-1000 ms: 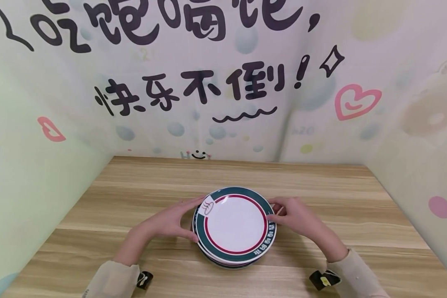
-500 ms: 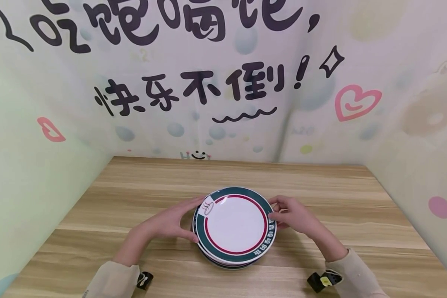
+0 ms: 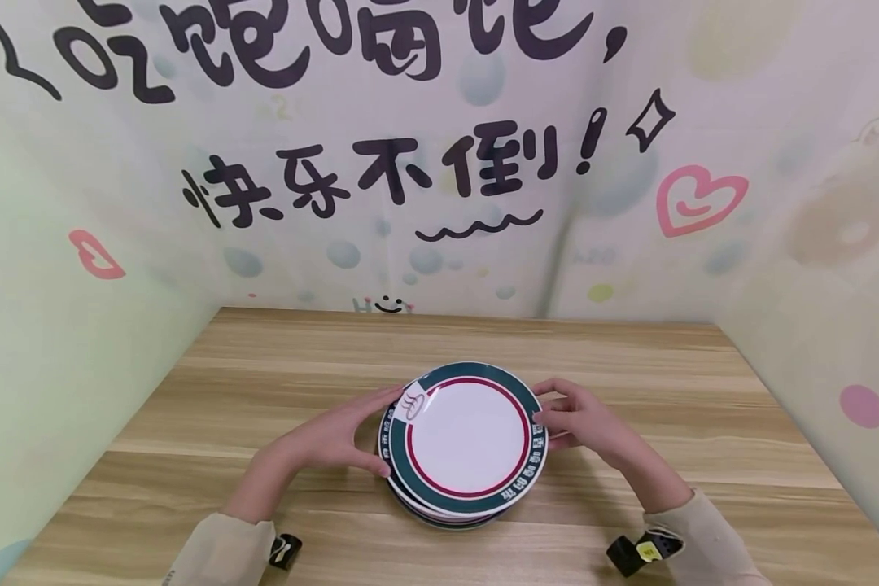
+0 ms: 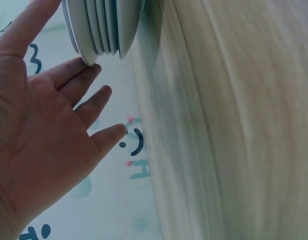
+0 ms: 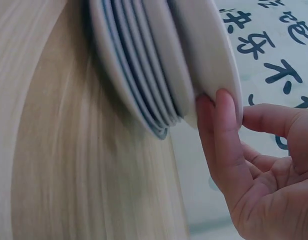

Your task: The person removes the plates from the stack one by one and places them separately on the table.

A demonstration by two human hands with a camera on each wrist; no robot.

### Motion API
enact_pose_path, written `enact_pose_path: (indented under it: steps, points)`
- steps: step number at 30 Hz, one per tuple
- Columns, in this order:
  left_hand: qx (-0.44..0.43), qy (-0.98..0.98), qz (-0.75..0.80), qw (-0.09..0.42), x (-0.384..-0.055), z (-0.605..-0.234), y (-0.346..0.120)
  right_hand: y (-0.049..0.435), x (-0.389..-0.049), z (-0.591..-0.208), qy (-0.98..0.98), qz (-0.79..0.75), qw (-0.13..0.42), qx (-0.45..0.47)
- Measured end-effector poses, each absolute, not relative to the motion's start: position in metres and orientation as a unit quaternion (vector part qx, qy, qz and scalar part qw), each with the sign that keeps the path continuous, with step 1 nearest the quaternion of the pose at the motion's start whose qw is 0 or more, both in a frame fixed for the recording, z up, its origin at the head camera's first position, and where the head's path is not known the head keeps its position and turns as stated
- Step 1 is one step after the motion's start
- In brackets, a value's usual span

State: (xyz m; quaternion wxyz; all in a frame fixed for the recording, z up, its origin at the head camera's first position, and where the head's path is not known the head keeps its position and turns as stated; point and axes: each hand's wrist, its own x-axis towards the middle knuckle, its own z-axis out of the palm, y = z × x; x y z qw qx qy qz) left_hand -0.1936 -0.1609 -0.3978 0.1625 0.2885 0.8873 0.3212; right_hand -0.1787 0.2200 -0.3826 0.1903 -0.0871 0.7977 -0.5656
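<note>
Several round plates (image 5: 139, 65) lie stacked on the wooden table. The top plate (image 3: 469, 439) is white inside, with a red ring and a dark green rim bearing white characters and a steaming-bowl emblem. My right hand (image 3: 582, 419) pinches its right edge, thumb above and fingers beneath. In the right wrist view, a gap parts this plate (image 5: 214, 55) from the ones below on that side. At the stack's left, my left hand (image 3: 333, 435) has its thumb and fingers spread and fairly straight, with fingertips at the plate edges (image 4: 101, 25).
The wooden tabletop (image 3: 300, 350) reaches back to a printed backdrop (image 3: 381, 252) with dark lettering and pink hearts. Pale side panels (image 3: 66, 350) stand at the left and right. A dark strap with a small device (image 3: 648, 549) sits at the right cuff.
The right fingers have slid under the top plate's edge. That plate's right side has risen and shifted slightly right and away, showing more of the rim below at left. The left hand stays put.
</note>
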Motion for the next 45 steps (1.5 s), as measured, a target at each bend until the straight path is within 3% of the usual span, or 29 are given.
enact_pose_path:
  steps: [45]
  points:
    - [0.289,0.889,0.317,0.163,-0.193,-0.396,-0.16,0.24,-0.184,-0.368,0.781,-0.606,0.138,-0.06]
